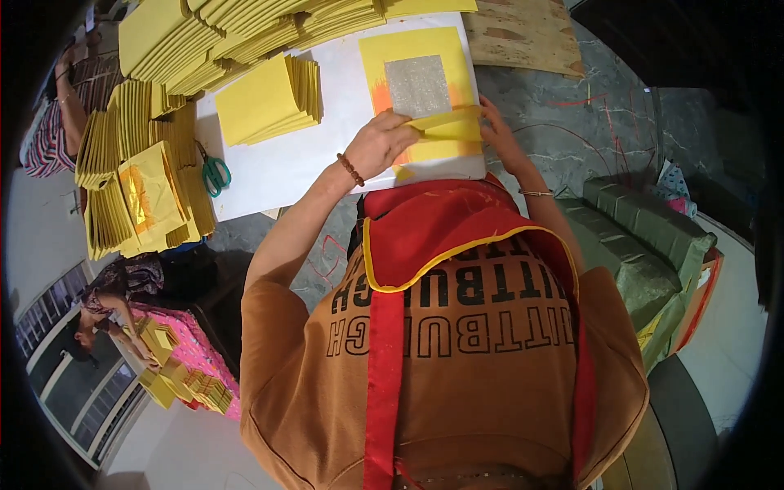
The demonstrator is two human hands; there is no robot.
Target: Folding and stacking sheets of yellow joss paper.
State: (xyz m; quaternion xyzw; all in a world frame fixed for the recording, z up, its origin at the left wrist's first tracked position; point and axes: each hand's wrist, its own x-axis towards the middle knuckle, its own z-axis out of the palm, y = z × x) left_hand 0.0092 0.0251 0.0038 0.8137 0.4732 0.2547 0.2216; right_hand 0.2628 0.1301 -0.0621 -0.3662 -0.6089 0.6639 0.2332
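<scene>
A yellow paper sheet (377,61) lies on the white-covered table in front of me, with a silver square patch (418,83) in its middle and orange colour at the sides. Its near part is folded up into a yellow band (447,124) that runs between my hands. My left hand (384,140) grips the left end of this band, and a brown bead bracelet circles that wrist. At the right end, beside the table edge, my right hand (501,139) has its fingers curled on the paper. Part of the right fingers is hidden behind the fold.
A fanned stack of folded yellow paper (269,102) lies left of the sheet. Green-handled scissors (215,171) rest at the table's left edge. Large piles of yellow paper (131,180) stand farther left. Green wrapped packages (629,245) are at right. Another person (122,286) handles yellow paper at lower left.
</scene>
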